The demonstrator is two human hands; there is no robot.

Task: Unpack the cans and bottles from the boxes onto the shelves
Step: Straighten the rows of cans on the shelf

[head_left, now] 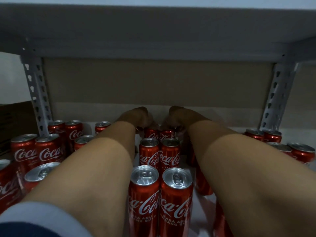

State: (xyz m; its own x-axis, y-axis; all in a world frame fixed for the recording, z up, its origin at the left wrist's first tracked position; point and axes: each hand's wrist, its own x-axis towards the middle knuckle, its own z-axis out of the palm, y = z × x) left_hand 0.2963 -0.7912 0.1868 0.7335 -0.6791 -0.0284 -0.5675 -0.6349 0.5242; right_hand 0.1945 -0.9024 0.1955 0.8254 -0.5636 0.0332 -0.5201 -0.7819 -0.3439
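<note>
Both my arms reach deep into a white shelf (191, 168) filled with red Coca-Cola cans. My left hand (138, 118) curls down over the top of a can (151, 134) at the back of the middle rows. Beside it, my right hand (177, 118) curls over the neighbouring back can (167, 134). In front of them stand two more pairs of upright cans (148, 154), the nearest pair (176, 200) close to the camera. My fingers are mostly hidden behind the backs of my hands.
More cans stand at the left (48, 151) and at the right (302, 151). Perforated white uprights (36, 94) (277, 94) frame the bay. The shelf above (153, 31) hangs low overhead. A brown panel (153, 82) closes the back. A cardboard box (15, 120) sits at far left.
</note>
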